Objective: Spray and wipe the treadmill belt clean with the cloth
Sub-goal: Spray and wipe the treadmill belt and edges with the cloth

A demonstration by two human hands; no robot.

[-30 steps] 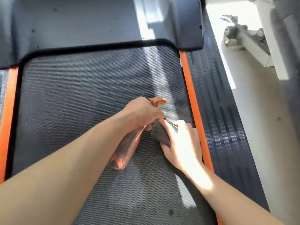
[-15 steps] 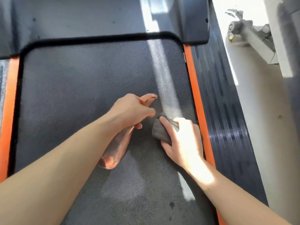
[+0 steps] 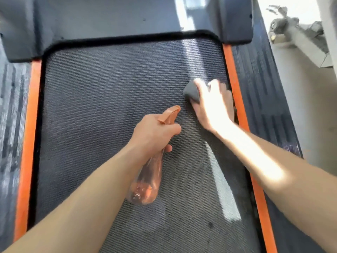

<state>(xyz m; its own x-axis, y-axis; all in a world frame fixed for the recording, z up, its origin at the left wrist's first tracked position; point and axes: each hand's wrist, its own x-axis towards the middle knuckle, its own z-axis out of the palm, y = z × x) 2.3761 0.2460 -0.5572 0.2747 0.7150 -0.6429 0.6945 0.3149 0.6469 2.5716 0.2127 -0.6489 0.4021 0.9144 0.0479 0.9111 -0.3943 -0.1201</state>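
The dark, finely textured treadmill belt (image 3: 109,106) fills most of the view, and a pale stripe of sunlight runs down it from 12 o'clock towards 5 o'clock. At 12 o'clock the dark plastic motor cover (image 3: 109,21) closes the end of the belt. A ribbed dark side rail (image 3: 259,88) runs along the 3 o'clock side, with a narrow orange strip (image 3: 231,70) between it and the belt. A second orange strip (image 3: 31,125) borders the 9 o'clock side.

The orange see-through plastic spray bottle (image 3: 147,181) hangs over the middle of the belt. Its base is towards 6 o'clock and its orange nozzle points to about 1 o'clock. The left hand (image 3: 155,132) has a clenched grip around the neck of the bottle, fingers curled round it, just below the trigger.

At 2 o'clock from the bottle, the right hand (image 3: 213,106) lies in strong sun, close to the orange strip on that side. Its fingers bend over the bunched grey cloth (image 3: 191,92) and press it on the belt. The cloth bulges out on the thumb side. The glare blurs the fingertips.

A small dark spot (image 3: 210,225) sits on the belt near 5 o'clock.
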